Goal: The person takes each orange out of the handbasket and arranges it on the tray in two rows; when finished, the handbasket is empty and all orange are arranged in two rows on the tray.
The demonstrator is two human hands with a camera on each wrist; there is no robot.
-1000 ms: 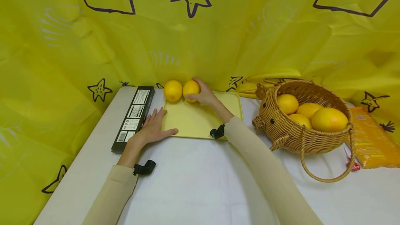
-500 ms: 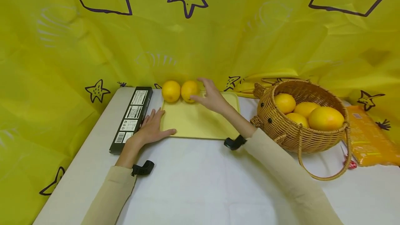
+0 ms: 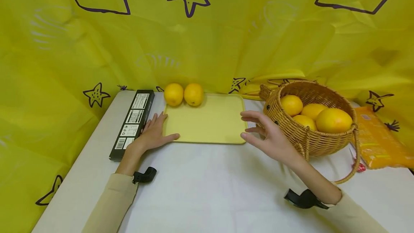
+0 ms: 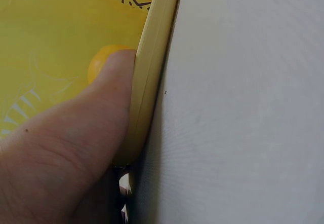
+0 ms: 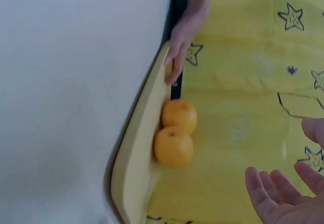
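Note:
Two oranges [image 3: 193, 94] sit side by side at the far left corner of a pale yellow tray [image 3: 207, 125]. My left hand [image 3: 154, 133] lies at the tray's left edge with fingers spread, and its thumb rests on the near rim. The left wrist view shows that thumb [image 4: 109, 95] along the rim. My right hand [image 3: 270, 137] is off the tray's right edge, fingers loosely bent and holding nothing. Beside it stands a wicker basket [image 3: 326, 146] shaped like a pig, with several yellow-orange fruits [image 3: 334, 120] inside.
Left of the tray lies a long black box [image 3: 132, 125] with white labels. An orange packet [image 3: 381, 139] is behind the basket on the right, near a small red wrapper [image 3: 359, 167]. A yellow printed cloth [image 3: 207, 46] hangs along the table's back edge.
My right hand has let go of the right-hand orange and moved right and toward me, over to the basket. The left hand stays at the tray's edge.

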